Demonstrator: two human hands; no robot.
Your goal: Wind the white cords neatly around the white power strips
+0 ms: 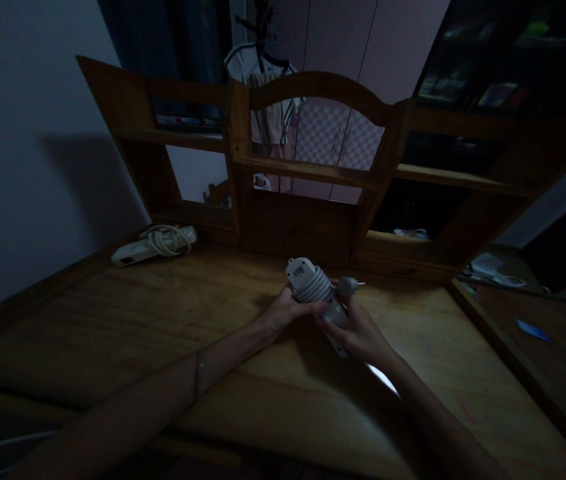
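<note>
Both my hands hold a white power strip (313,287) with its cord coiled around the body, lifted just above the wooden desk (173,333). My left hand (285,312) grips the strip from the left, fingers curled under the coil. My right hand (357,333) is closed around the lower end of the strip, and the grey plug (350,286) sticks out to the right above its fingers. A thin bracelet sits on my left forearm.
A second white power strip (153,244) with a bundled cord lies at the desk's back left by the wall. A wooden hutch (313,173) with shelves stands along the back edge. Clothes hang behind it. A side surface at the right carries small papers (533,330).
</note>
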